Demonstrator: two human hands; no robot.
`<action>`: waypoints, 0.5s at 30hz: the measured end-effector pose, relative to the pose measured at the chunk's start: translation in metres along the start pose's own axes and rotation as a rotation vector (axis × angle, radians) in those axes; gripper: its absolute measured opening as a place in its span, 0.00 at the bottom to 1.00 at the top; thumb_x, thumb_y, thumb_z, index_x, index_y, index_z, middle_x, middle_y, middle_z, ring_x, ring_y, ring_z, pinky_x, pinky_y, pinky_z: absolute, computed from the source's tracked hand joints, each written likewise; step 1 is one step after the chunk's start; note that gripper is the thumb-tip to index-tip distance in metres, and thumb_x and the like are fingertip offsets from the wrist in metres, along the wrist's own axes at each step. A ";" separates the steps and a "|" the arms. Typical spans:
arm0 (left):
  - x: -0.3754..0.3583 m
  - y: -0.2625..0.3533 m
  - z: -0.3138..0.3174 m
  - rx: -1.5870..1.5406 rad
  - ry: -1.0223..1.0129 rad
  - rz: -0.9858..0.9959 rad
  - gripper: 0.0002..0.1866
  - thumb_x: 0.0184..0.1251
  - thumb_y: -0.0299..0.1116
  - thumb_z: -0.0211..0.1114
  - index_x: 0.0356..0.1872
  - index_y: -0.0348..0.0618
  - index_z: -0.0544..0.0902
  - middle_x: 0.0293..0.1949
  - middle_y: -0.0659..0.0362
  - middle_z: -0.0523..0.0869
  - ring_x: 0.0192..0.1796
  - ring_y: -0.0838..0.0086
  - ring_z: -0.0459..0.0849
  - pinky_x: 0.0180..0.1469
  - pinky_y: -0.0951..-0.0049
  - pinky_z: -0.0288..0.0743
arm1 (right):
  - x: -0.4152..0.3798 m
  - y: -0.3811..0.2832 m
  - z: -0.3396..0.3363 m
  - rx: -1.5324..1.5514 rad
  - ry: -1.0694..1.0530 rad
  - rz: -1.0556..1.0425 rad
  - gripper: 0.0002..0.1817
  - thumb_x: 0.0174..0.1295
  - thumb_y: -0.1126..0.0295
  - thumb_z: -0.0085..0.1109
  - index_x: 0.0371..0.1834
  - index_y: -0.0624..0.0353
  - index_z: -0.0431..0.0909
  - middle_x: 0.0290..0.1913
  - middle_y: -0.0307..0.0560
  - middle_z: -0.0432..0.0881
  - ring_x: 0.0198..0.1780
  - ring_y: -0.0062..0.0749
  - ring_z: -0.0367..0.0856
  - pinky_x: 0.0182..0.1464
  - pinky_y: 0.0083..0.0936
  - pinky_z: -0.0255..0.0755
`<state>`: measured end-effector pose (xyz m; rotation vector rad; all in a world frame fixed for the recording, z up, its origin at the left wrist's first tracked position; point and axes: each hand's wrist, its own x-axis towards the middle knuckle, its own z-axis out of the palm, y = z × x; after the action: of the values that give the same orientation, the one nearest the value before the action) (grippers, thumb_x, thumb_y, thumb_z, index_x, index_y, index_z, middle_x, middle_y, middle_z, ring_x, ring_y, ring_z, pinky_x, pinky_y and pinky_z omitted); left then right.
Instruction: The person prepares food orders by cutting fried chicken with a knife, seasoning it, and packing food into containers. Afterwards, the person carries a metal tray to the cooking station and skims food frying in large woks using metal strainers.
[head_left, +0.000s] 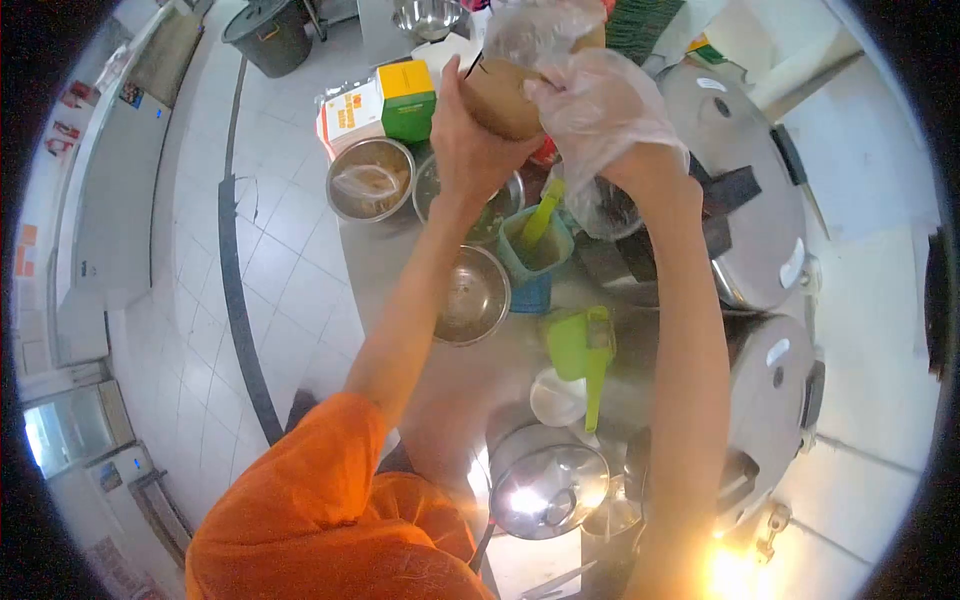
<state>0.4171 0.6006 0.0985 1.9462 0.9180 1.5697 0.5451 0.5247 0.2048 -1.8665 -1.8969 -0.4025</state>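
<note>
My bare left hand [475, 150] is wrapped round a tan, rounded container or packet [502, 98], held up over the far end of the counter; its exact kind I cannot make out. A loose clear plastic glove covers my right hand [605, 115], whose fingers pinch the tan thing's right edge. Clear plastic [530, 40] shows just behind it. Below my hands stand a steel bowl of food [425, 195], partly hidden by my left wrist, and a pale blue-green tub [535, 258] with a lime-green scoop [543, 215] in it.
A film-covered steel bowl [370, 180] and a carton [380, 105] stand at the left edge. Nearer are another steel bowl [470, 295], a green scoop [568, 345] and a lidded pan [550, 480]. Large pressure cookers [745, 190] line the right side.
</note>
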 end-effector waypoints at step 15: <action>-0.268 0.036 -0.285 -0.134 -0.721 -0.359 0.50 0.47 0.46 0.84 0.69 0.36 0.67 0.61 0.50 0.79 0.60 0.59 0.81 0.63 0.59 0.75 | -0.023 -0.092 -0.138 -0.173 -0.136 0.330 0.15 0.69 0.56 0.57 0.51 0.49 0.86 0.38 0.54 0.87 0.40 0.52 0.84 0.45 0.43 0.75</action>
<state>0.1153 0.3635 0.0153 1.8979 0.7587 0.6272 0.4686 0.4320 0.3207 -2.3270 -1.6344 -0.3465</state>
